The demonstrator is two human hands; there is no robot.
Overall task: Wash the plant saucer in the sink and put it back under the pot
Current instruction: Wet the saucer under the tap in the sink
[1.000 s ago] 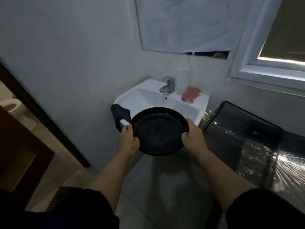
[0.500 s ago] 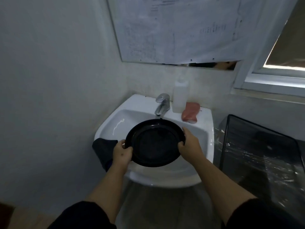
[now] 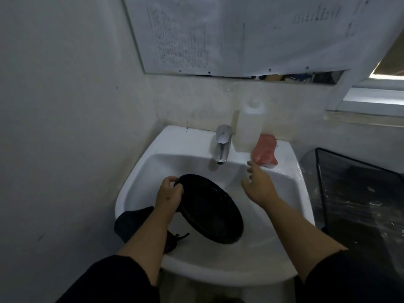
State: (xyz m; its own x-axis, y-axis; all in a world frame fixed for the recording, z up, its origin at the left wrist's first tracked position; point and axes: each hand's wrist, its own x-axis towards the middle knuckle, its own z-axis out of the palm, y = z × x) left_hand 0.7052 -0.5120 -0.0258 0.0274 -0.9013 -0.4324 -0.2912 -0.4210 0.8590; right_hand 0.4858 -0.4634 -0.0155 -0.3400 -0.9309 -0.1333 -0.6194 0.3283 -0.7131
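Right hand (image 3: 259,186) no longer on saucer (image 3: 211,208); now spread open, held near sponge (image 3: 264,153) and below tap (image 3: 223,145), nothing gripped. Saucer now held by left hand (image 3: 169,196) alone, fingers (image 3: 175,183) curled over far rim. Saucer tilted, lowered into sink (image 3: 140,184) basin. Saucer black, round, raised rim, few glints on inner face. Dark cloth (image 3: 131,224) draped on sink's left edge.

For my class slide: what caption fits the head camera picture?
Left hand tilts the black saucer over the sink; open right hand reaches toward the tap.
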